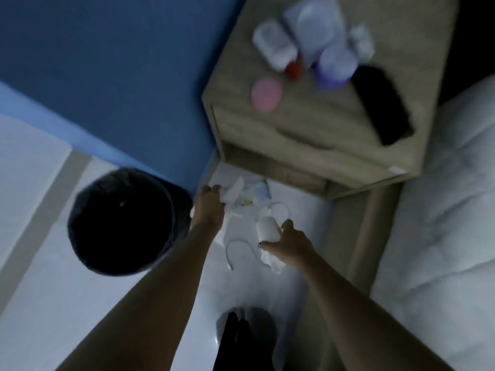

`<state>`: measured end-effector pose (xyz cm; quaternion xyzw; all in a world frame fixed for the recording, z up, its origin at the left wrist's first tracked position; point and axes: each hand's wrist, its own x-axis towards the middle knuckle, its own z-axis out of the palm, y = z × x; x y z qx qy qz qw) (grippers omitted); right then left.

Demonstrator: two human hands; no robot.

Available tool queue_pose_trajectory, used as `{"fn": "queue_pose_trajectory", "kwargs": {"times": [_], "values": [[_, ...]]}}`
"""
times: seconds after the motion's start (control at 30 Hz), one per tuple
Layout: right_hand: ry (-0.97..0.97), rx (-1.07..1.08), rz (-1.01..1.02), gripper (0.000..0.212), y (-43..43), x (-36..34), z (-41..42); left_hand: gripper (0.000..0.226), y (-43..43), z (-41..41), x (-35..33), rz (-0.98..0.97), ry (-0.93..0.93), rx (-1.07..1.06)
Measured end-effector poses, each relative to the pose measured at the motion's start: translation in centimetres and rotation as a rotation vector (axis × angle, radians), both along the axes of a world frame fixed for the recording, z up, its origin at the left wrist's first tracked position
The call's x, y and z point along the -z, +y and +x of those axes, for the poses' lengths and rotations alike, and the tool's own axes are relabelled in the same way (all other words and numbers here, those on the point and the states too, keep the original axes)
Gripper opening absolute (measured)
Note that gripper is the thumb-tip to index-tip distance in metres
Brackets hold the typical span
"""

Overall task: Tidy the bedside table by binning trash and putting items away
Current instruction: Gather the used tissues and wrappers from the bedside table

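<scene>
Dim light falls on a pale glossy tiled floor below a blue wall. A beige wood-grain bedside table stands in the corner, with a white quilted bed along its right side. Blurred on the tabletop are a white oblong case, a round pink lid, a small red item, a purple-based jar with a pale cap, a flat black rectangular object and a large translucent container at the back. On the floor in front of the table's base lies a scatter of trash: white scraps, a printed wrapper and loops of thin white cable. A round bin lined with a black bag stands on the floor at the left, just beside the left forearm. The left hand reaches down to the left edge of the scatter, its fingers curled onto a white scrap of paper. The right hand holds a white cylindrical object just above the floor, thumb on one side and fingers on the other. A crumpled white tissue is bunched under the right hand; whether the fingers also grip it cannot be told.
</scene>
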<state>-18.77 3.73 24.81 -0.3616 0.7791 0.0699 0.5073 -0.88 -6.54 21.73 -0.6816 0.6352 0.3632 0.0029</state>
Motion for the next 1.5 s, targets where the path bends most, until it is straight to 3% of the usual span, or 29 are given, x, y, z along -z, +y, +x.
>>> {"fn": "queue_pose_trajectory", "kwargs": {"times": [0.13, 0.27, 0.43, 0.63, 0.83, 0.97, 1.1, 1.23, 1.5], "values": [[0.020, 0.065, -0.069, 0.077, -4.6, -10.4, -4.1, 0.028, -2.9, -3.4, -10.0, -0.049, 0.086, 0.011], [0.030, 0.124, -0.165, 0.075, -10.8, -20.7, -9.8, 0.039, -8.4, -8.8, -20.9, -0.152, 0.207, 0.097], [0.083, 0.168, -0.363, 0.075, -18.9, -26.0, -16.4, 0.049, -15.7, -15.6, -27.4, -0.255, 0.290, 0.118], [0.199, 0.188, -0.493, 0.076, -29.2, -22.9, -22.5, 0.041, -25.5, -21.7, -25.2, -0.385, 0.270, 0.111], [0.287, 0.175, -0.528, 0.075, -33.9, -17.0, -25.4, 0.049, -30.9, -24.2, -20.6, -0.338, 0.234, 0.117], [0.274, 0.173, -0.529, 0.082, -34.6, -14.6, -26.3, 0.066, -31.0, -24.2, -19.3, -0.395, 0.222, 0.176], [0.279, 0.152, -0.548, 0.092, -34.5, -13.8, -26.5, 0.064, -30.7, -23.6, -18.9, -0.451, 0.234, 0.153], [0.296, 0.115, -0.556, 0.098, -33.7, -14.4, -26.6, 0.077, -29.7, -22.8, -19.2, -0.428, 0.214, 0.120], [0.325, -0.001, -0.636, 0.091, -28.6, -19.5, -23.1, 0.079, -24.4, -19.0, -23.1, -0.419, 0.147, 0.102]]}}
